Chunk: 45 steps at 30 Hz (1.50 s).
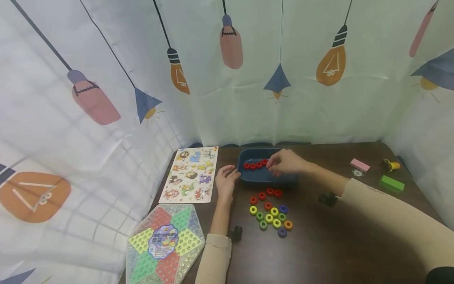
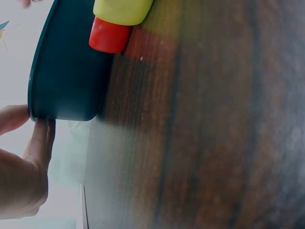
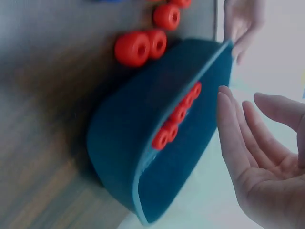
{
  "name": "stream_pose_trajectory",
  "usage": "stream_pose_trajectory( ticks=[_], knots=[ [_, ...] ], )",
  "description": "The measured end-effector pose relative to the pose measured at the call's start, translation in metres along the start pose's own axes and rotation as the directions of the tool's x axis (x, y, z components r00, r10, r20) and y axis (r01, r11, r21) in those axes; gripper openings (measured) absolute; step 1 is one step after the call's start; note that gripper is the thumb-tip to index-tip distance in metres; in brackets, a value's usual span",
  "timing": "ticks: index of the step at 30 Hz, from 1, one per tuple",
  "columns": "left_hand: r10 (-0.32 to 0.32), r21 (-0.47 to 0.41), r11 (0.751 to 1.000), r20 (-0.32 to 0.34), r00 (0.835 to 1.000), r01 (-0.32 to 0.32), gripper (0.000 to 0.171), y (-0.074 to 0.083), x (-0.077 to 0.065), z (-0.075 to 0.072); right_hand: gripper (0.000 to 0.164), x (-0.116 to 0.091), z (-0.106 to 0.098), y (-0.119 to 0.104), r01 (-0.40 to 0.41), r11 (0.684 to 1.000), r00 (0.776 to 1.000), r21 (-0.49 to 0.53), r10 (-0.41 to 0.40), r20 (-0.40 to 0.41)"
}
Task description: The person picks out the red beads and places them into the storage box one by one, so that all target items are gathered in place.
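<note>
A dark blue plastic box (image 1: 268, 181) stands near the back of the table, with a row of red rings (image 1: 253, 166) inside. At its left end my left hand (image 1: 226, 182) pinches the rim, thumb at the edge and fingers against the outer wall (image 2: 40, 157). Above the box's right half hovers my right hand (image 1: 285, 161). Its fingers (image 3: 232, 138) are loosely extended, thumb apart, with nothing between them. More red rings (image 3: 132, 48) lie outside the box on the near side, beside yellow rings (image 1: 269, 218), green rings (image 1: 263, 225), purple rings (image 1: 282, 232) and an orange ring (image 1: 288, 225).
An animal picture board (image 1: 191, 173) and a hexagonal game board (image 1: 166, 241) lie along the left side. At the right are a pink block (image 1: 360, 165), a green block (image 1: 392, 184), a small round item (image 1: 357, 173) and a yellow-black object (image 1: 391, 165). A printed curtain (image 1: 248, 106) hangs behind.
</note>
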<state>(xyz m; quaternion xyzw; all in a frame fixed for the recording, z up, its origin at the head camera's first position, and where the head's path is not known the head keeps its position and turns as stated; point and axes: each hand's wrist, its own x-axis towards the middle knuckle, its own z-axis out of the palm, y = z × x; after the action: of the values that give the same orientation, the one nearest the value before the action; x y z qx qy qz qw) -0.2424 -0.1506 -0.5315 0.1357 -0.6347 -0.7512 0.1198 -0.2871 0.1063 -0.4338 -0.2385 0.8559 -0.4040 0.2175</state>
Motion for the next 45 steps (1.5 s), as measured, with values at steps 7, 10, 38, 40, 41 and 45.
stream_pose_trajectory(
  ticks=[7,10,38,40,41,45],
  knots=[
    [-0.024,-0.006,1.000,0.056,0.998,0.024,0.048,0.016,-0.005,-0.004,0.012,-0.031,0.019,0.003,0.014,1.000,0.999,0.005,-0.014,0.039],
    [-0.021,0.004,1.000,0.070,0.997,0.021,0.049,0.023,-0.010,-0.003,0.015,-0.041,0.028,0.012,0.088,0.987,0.995,-0.131,-0.081,0.062],
    [-0.037,-0.010,0.999,0.079,0.996,0.038,0.051,0.027,-0.014,-0.001,0.026,-0.039,0.079,0.058,0.106,0.930,0.988,-0.351,-0.138,-0.068],
    [-0.037,-0.014,0.999,0.081,0.996,0.038,0.052,0.026,-0.013,-0.001,0.027,-0.039,0.076,0.057,0.096,0.939,0.991,-0.330,-0.122,-0.060],
    [-0.037,-0.016,0.999,0.081,0.996,0.038,0.052,0.024,-0.011,-0.002,0.027,-0.039,0.074,0.056,0.086,0.945,0.993,-0.316,-0.108,-0.053],
    [-0.040,-0.021,0.999,0.062,0.997,0.041,0.052,0.013,-0.005,-0.002,0.027,-0.040,0.066,0.047,0.043,0.970,0.999,-0.238,-0.047,-0.010]
  ],
)
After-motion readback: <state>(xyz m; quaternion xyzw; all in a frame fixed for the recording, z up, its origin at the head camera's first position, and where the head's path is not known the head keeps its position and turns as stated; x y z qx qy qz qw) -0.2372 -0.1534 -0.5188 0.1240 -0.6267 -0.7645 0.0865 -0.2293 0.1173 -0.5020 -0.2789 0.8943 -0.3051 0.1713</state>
